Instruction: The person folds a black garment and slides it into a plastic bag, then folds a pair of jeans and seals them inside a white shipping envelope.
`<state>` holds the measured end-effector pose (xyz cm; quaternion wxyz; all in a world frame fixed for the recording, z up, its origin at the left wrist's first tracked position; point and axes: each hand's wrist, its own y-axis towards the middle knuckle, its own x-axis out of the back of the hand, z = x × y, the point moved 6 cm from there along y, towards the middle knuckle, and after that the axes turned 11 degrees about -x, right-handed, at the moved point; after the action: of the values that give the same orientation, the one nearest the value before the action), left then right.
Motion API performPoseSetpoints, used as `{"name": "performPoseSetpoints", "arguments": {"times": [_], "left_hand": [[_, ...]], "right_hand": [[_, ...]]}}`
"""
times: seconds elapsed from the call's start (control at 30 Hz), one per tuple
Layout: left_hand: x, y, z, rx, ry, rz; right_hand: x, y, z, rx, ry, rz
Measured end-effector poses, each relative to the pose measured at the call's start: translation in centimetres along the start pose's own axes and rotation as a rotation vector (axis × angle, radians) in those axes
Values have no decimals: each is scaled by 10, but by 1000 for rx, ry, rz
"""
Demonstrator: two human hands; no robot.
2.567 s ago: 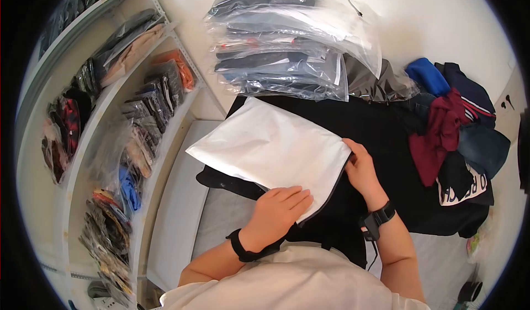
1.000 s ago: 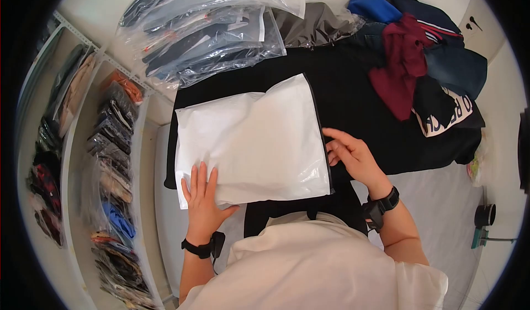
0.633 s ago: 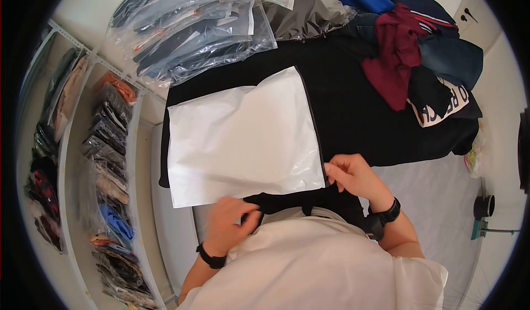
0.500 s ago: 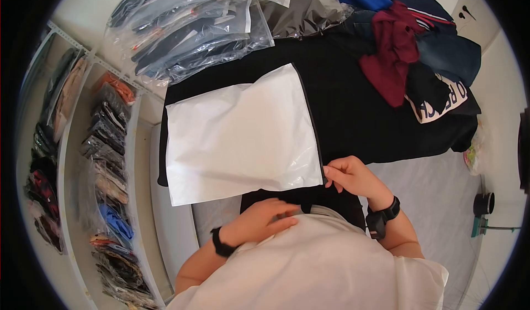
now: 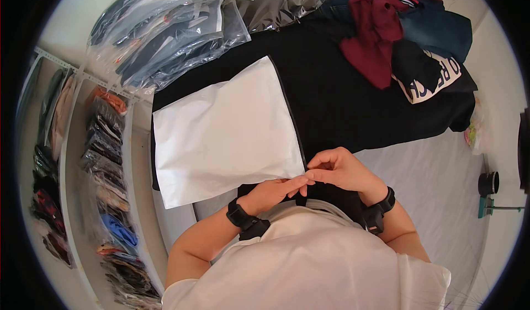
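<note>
A flat white plastic zip bag (image 5: 226, 130) with a dark strip along its right edge lies on the black cloth. At its near right corner, my right hand (image 5: 345, 169) pinches the edge between thumb and fingers. My left hand (image 5: 273, 194) has its fingertips closed at that same corner, touching or nearly touching the right fingertips. Part of the left fingers is hidden below the bag's edge, and the exact spot they grip is covered by the fingers.
Clear-bagged garments (image 5: 171, 39) are stacked at the back left. Loose clothes, among them a maroon garment (image 5: 375, 34) and a printed cream one (image 5: 436, 83), lie at the back right. Shelves of folded clothes (image 5: 105, 139) stand left. The black cloth (image 5: 353, 106) covers the table.
My left hand has moved right and up from the shirt front to the bag's near right corner, beside my right hand. The right hand keeps its pinch there. The whole view has shifted slightly.
</note>
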<state>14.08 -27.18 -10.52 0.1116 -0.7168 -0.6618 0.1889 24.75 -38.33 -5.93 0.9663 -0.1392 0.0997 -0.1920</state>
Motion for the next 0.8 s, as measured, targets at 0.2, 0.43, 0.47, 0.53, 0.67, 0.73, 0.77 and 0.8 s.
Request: {"name": "performPoseSetpoints", "arguments": {"times": [0.2,0.43,0.47,0.53,0.67,0.73,0.77,0.8], "left_hand": [[-2,-4,-15,-173,-153,-81],[-5,-3,-23,-293,-40,-122],[-3,-3,-24,-291,-19,-132],[-3,-2,-25,-287,5,-143],[-1,-2,-28,-301,-29,-181],[-1,-3,-27,-279,-26,-172],[-3,-3,-27,-266,-39,-156],[-5,-3,-26,-253,-53,-140]], "right_hand": [[0,-3,-6,-37,81,-40],[-7,4,-10,-20,237,-16],[-8,8,-15,-12,265,-26],[-9,12,-16,-2,296,-33],[-5,20,-19,-39,199,-43],[1,21,-16,-36,99,-52],[5,19,-13,-66,57,-60],[7,18,-12,-97,15,-67]]}}
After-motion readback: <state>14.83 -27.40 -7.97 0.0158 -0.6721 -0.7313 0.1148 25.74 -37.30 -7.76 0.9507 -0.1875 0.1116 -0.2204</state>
